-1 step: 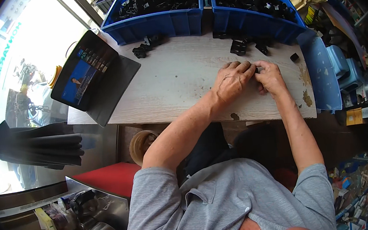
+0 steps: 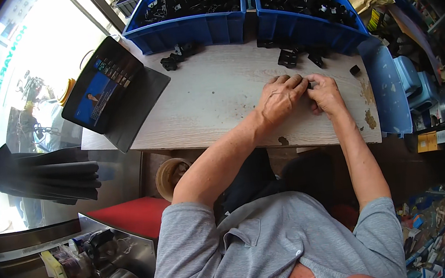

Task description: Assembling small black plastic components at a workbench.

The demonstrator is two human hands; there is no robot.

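Observation:
Over the right part of the pale wooden table (image 2: pixel 208 110), my two hands meet at the fingertips. My left hand (image 2: pixel 282 97) shows its back, with its fingers curled together toward the right. Thumb and fingers of my right hand (image 2: pixel 327 93) are pinched against the left fingertips. Whatever they hold is small and mostly covered by the fingers; only a dark spot shows between them. Beyond the hands lie black plastic parts (image 2: pixel 288 58), close to the right blue bin (image 2: pixel 303 32). To the right of my right hand sits a small black block (image 2: pixel 355 70).
Heaped with black parts, the left blue bin (image 2: pixel 188 32) stands at the table's back, some black pieces (image 2: pixel 172 62) before it. A tablet (image 2: pixel 102 92) in a dark folding cover leans at the left. Along the right edge hangs a light-blue sheet (image 2: pixel 387 87). Below is a round bucket (image 2: pixel 167 179).

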